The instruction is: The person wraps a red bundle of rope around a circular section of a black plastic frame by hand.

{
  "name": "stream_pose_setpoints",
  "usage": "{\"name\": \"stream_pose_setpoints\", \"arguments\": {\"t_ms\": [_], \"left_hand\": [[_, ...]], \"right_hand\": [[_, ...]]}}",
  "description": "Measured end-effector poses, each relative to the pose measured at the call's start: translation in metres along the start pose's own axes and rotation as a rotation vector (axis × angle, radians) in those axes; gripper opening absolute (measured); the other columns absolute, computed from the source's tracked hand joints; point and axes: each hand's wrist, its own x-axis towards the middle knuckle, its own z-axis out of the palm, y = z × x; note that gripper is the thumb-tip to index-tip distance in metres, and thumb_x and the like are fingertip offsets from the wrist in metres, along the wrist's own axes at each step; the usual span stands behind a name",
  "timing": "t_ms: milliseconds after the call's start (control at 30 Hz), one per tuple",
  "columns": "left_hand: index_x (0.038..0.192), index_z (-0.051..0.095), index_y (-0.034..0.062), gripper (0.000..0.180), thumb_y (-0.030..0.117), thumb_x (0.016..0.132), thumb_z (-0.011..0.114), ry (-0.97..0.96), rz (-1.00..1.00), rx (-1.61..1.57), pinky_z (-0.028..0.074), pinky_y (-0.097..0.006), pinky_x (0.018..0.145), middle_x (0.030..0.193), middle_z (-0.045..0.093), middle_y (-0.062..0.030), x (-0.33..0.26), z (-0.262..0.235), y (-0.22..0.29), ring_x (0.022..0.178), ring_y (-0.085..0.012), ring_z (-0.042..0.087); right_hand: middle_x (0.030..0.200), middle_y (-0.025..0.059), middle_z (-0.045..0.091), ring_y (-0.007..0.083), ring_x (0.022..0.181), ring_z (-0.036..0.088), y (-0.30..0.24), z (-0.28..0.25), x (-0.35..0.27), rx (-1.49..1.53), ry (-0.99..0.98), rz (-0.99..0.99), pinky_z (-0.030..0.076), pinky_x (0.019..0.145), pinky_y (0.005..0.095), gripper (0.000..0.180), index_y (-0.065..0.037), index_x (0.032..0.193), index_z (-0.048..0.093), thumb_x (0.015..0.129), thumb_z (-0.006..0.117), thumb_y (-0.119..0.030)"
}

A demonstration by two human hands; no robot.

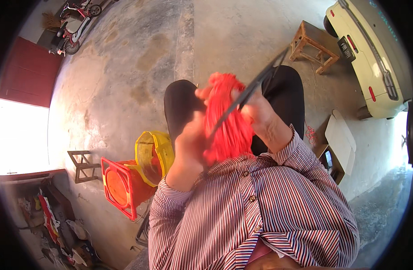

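Observation:
A bundle of bright red strands (224,121) hangs over my lap, gathered at its top and loose below. My left hand (190,139), partly smeared by motion, curls round the bundle's left side, and some fingers show near its upper part. On the other side my right hand (260,112) is closed at the bundle's upper right. A long, flat dark strip (260,78) slants across the front of the strands and passes at my right fingers. Its upper end reaches beyond my right knee. The fingertips behind the strands are hidden.
By my left leg stand a yellow plastic basket (169,148) and an orange-red plastic stool (125,186). A small frame stool (84,166) is farther left. Ahead right are a wooden stool (312,45) and a parked car (372,54). An open cardboard box (339,144) lies right.

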Motion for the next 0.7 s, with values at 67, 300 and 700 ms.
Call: {"name": "stream_pose_setpoints", "arguments": {"t_ms": [67,300,700], "left_hand": [[0.12,0.056,0.0005,0.056,0.049,0.101,0.036,-0.099,-0.402,-1.151,0.052,-0.032,0.061,0.098,0.062,-0.0198,-0.001,-0.011,0.009,0.073,-0.0244,0.062],[0.116,0.058,0.0058,0.031,0.031,0.098,0.054,-0.058,-0.069,-0.823,0.042,-0.026,0.041,0.083,0.057,-0.0158,0.008,-0.041,-0.009,0.061,-0.0179,0.053],[0.125,0.048,0.0105,0.04,0.017,0.09,0.068,0.018,-0.126,-0.786,0.046,-0.027,0.045,0.082,0.055,-0.0106,0.012,-0.051,0.002,0.066,-0.0184,0.056]], "right_hand": [[0.126,0.0163,0.061,0.0252,0.114,0.059,-0.007,-0.029,-0.002,-0.087,0.146,-0.083,0.046,0.099,0.0387,0.046,0.002,0.127,0.055,0.085,0.068,-0.015],[0.108,0.0122,0.068,0.0194,0.109,0.059,-0.042,-0.024,-0.05,-0.149,0.201,-0.35,0.043,0.098,0.0431,0.042,0.001,0.107,0.062,0.094,0.055,-0.038],[0.087,0.0104,0.062,0.022,0.071,0.06,-0.069,-0.075,-0.076,0.111,0.185,-0.184,0.049,0.081,0.0396,0.043,-0.002,0.113,0.054,0.101,0.043,-0.042]]}}
